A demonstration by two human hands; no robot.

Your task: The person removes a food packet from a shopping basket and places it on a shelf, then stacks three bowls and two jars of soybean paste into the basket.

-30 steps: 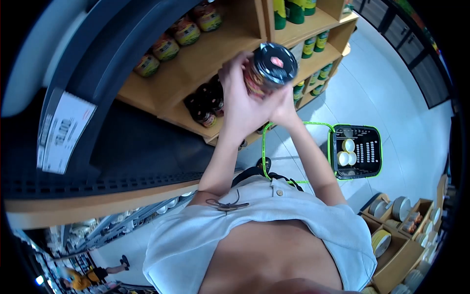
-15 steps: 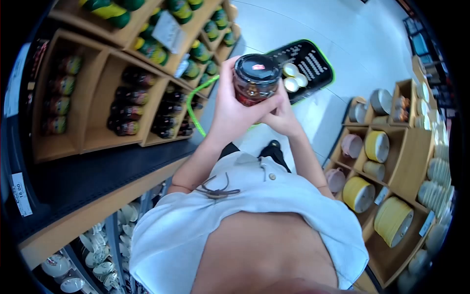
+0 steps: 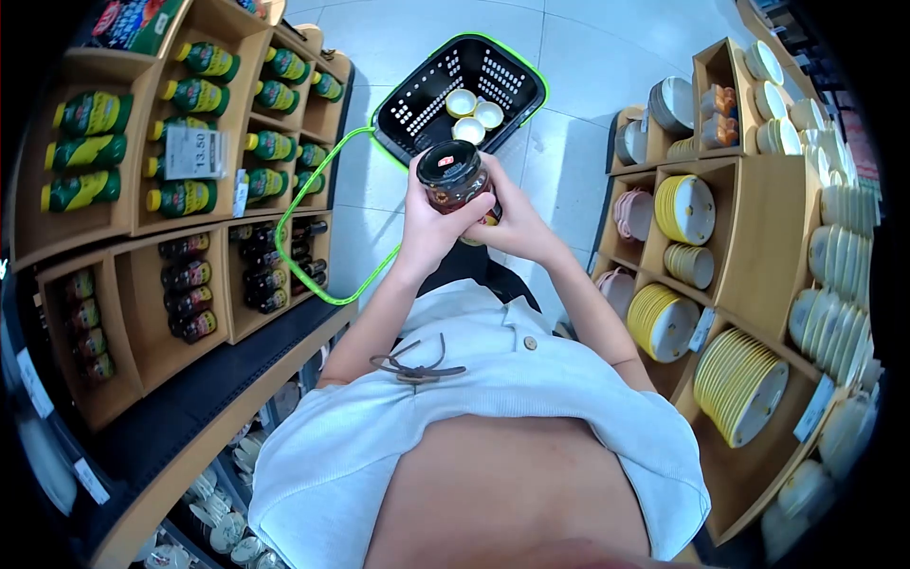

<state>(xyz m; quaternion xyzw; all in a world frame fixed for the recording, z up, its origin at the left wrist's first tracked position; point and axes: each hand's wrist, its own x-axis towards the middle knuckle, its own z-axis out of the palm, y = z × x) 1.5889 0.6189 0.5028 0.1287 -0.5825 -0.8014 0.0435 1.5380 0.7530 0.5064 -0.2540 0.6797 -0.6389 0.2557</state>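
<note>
Both hands hold a dark glass jar (image 3: 453, 180) with a black lid, tilted so its top faces me. My left hand (image 3: 431, 228) grips the jar's left side, its thumb lying across the front. Fingers of my right hand (image 3: 512, 223) wrap round the right side. Just beyond the jar, on the floor, stands a black shopping basket (image 3: 403, 106) with a bright green rim. Several small white and yellow bowls (image 3: 488, 115) lie in it. The basket's green handle (image 3: 282, 232) hangs out to the left.
Wooden shelves on the left hold green bottles with yellow caps (image 3: 196, 96) and dark jars (image 3: 190, 275). A price card (image 3: 194, 152) reads 13.50. Shelves on the right carry yellow-rimmed plates (image 3: 739, 387) and pale dishes (image 3: 834, 327). Tiled floor (image 3: 578, 85) lies between them.
My view has shifted, so the basket now appears further left and higher. The jar, still in both hands, sits lower and slightly left in view. More of the left shelves shows.
</note>
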